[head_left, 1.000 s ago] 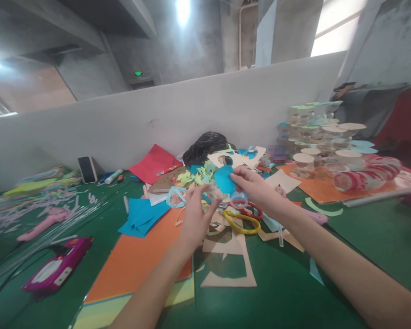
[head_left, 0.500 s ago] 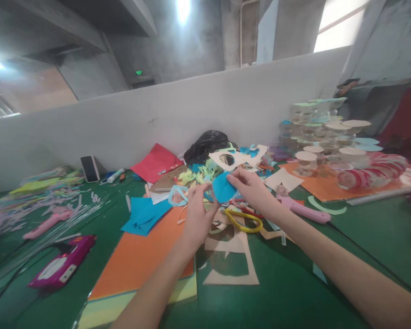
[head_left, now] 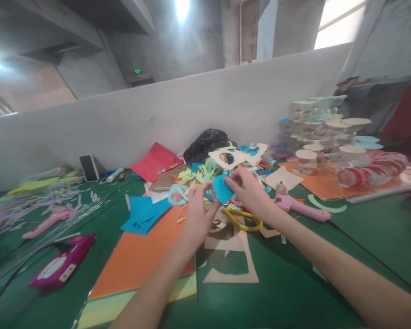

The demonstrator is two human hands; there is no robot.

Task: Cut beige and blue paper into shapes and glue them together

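A small blue paper piece (head_left: 222, 188) with a rounded outline is held up over the middle of the table. My right hand (head_left: 251, 192) pinches its right edge between thumb and fingers. At the opposite edge, my left hand (head_left: 200, 212) has its thumb and fingers closed around the paper's left side; whether anything else sits in that grasp is hidden. Just below my hands lie scissors with yellow handles (head_left: 243, 220), their blades covered by scraps. A cream paper offcut (head_left: 250, 260) with cut-out curves rests on the green table nearer me.
Blue sheets (head_left: 145, 214) overlap an orange paper stack (head_left: 140, 260) at left. Pink glue guns lie at right (head_left: 299, 208) and left (head_left: 50, 223), with cords. A scrap heap (head_left: 205, 171) and black bag (head_left: 207, 144) stand behind; tiered clear cups with paper discs (head_left: 329, 132) rise at right.
My right fingers have shifted slightly left and down along the blue paper, and the paper has turned or curved a little. My left hand stays almost in place.
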